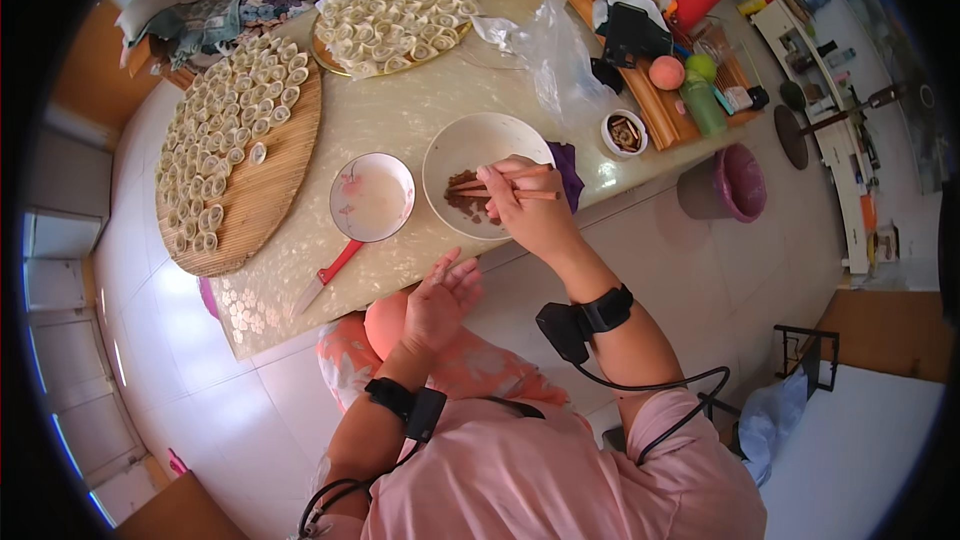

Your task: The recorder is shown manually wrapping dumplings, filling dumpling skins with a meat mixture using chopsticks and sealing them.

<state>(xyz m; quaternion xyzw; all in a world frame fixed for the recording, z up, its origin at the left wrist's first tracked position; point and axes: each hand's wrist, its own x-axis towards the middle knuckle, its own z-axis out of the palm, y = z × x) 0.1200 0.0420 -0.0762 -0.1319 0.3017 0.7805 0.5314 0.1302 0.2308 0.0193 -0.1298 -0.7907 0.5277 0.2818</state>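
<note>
My right hand (529,206) grips a pair of wooden chopsticks (525,195), their tips down in brown filling (466,202) inside a large white bowl (487,127). Near the table's edge, below that bowl, my left hand (442,300) is palm up with its fingers apart; I see no object in it. A smaller bowl with a floral pattern (375,199) holds a pale liquid to the left of the large one. Beside it lies a knife with a red handle (341,262). Folded dumplings (217,120) cover much of a round slatted board (259,229) at the left.
More dumplings (394,15) fill a second round tray (442,52) at the back. A crumpled plastic bag (562,60), a small white dish (624,133) and a wooden tray (652,109) with fruit and bottles occupy the right. A bin (724,184) stands on the floor by the table.
</note>
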